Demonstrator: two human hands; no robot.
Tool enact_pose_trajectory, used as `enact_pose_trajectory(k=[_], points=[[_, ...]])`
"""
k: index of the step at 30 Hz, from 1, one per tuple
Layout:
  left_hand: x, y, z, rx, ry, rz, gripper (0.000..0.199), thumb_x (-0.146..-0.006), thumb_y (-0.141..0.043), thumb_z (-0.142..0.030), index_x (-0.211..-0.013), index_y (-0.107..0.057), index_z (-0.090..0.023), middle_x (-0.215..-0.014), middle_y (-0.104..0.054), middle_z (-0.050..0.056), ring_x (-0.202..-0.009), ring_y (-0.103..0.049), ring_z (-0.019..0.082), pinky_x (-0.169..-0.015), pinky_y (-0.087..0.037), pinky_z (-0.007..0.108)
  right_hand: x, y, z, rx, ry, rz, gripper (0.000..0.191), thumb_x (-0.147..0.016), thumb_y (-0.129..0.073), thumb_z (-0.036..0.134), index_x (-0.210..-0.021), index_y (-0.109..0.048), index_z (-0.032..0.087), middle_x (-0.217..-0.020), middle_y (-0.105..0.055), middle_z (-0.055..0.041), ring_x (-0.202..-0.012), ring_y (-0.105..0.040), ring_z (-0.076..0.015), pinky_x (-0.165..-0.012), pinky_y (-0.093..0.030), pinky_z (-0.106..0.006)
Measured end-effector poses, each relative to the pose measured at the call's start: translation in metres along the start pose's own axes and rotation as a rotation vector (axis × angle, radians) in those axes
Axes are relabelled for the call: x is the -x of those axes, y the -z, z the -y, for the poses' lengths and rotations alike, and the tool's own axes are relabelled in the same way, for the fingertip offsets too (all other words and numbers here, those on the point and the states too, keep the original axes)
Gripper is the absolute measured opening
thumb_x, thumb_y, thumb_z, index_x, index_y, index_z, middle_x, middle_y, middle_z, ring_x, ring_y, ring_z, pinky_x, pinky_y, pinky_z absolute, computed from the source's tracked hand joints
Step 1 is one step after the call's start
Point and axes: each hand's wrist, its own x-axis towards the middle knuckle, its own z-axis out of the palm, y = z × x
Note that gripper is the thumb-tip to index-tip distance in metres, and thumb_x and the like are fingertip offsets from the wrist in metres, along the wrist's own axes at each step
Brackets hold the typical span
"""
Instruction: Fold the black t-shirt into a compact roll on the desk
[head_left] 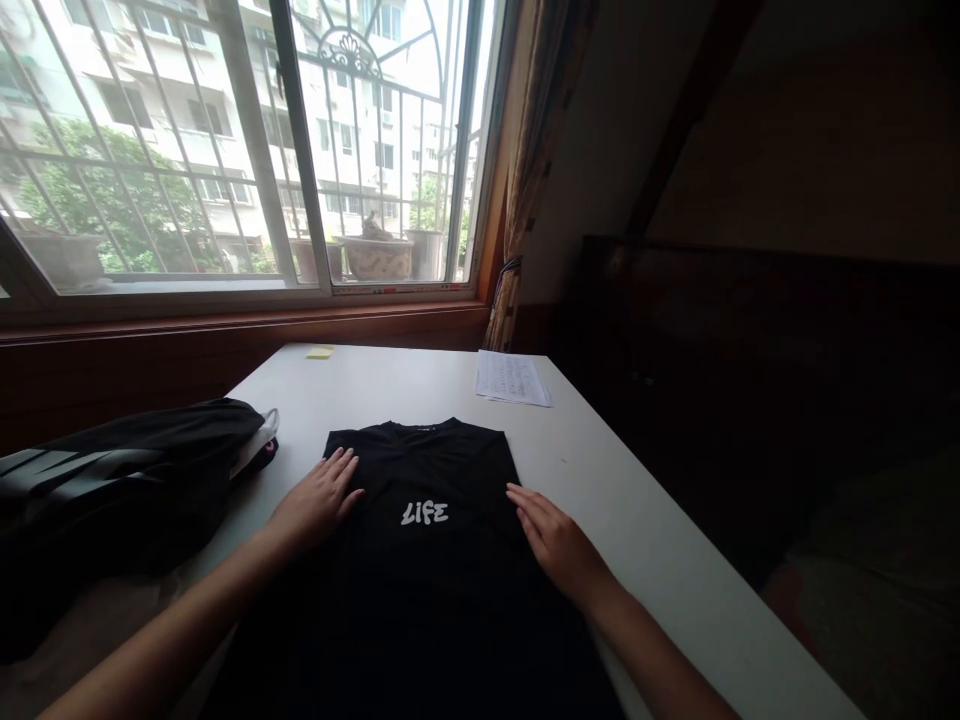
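Head view: left hand is laid palm-down on the shirt, right hand is rested at its right edge; both are held unclenched.

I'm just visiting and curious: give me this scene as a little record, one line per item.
Main item: black shirt, lying flat, neckline toward the window, light lettering on its front
Left hand: left hand laid flat on the shirt's left side, fingers spread slightly
Right hand: right hand, fingers extended, at the shirt's right edge
Surface: white table
Beside the shirt: dark clothing heap, to the left
Far end: yellow note at left, papers at right
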Motion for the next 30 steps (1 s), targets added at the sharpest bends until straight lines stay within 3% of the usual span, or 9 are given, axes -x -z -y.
enact_pose_trajectory(k=[4, 7, 11, 30], points=[[-0.009, -0.005, -0.011, 0.016, 0.105, 0.056, 0.068, -0.103, -0.035, -0.052, -0.155, -0.033, -0.008, -0.163, -0.023, 0.013, -0.152, -0.021, 0.030, -0.123, -0.023, 0.047, -0.023, -0.016, 0.019, 0.127, -0.048, 0.166, 0.053, -0.105, -0.031, 0.034, -0.151, -0.042, 0.012, -0.160, -0.037, -0.0094, -0.147, -0.035, -0.0231, -0.122, -0.032, -0.041], [-0.011, -0.010, -0.011, 0.037, 0.120, 0.059, 0.070, -0.103, -0.032, -0.054, -0.157, -0.028, -0.010, -0.164, -0.019, 0.010, -0.153, -0.016, 0.028, -0.124, -0.018, 0.047, -0.037, -0.032, 0.019, 0.245, -0.100, 0.295, 0.061, -0.104, -0.030, 0.041, -0.156, -0.032, 0.007, -0.164, -0.023, -0.0110, -0.152, -0.022, -0.0248, -0.125, -0.023, -0.042], [-0.014, -0.012, -0.005, 0.064, 0.120, 0.060, 0.070, -0.103, -0.031, -0.055, -0.158, -0.026, -0.012, -0.165, -0.016, 0.008, -0.153, -0.015, 0.026, -0.125, -0.015, 0.045, -0.048, -0.049, 0.008, 0.325, -0.108, 0.325, 0.067, -0.104, -0.025, 0.048, -0.159, -0.022, 0.009, -0.166, -0.012, -0.0082, -0.154, -0.011, -0.0222, -0.126, -0.014, -0.041], [-0.061, -0.023, 0.017, 0.072, 0.185, 0.072, 0.070, -0.103, -0.022, -0.052, -0.158, -0.027, -0.010, -0.166, -0.016, 0.008, -0.154, -0.011, 0.026, -0.123, -0.013, 0.048, -0.084, -0.053, -0.014, 0.276, -0.105, 0.352, 0.079, -0.100, -0.013, 0.066, -0.160, -0.019, 0.015, -0.167, -0.009, -0.0053, -0.155, -0.006, -0.0198, -0.126, -0.006, -0.040]])
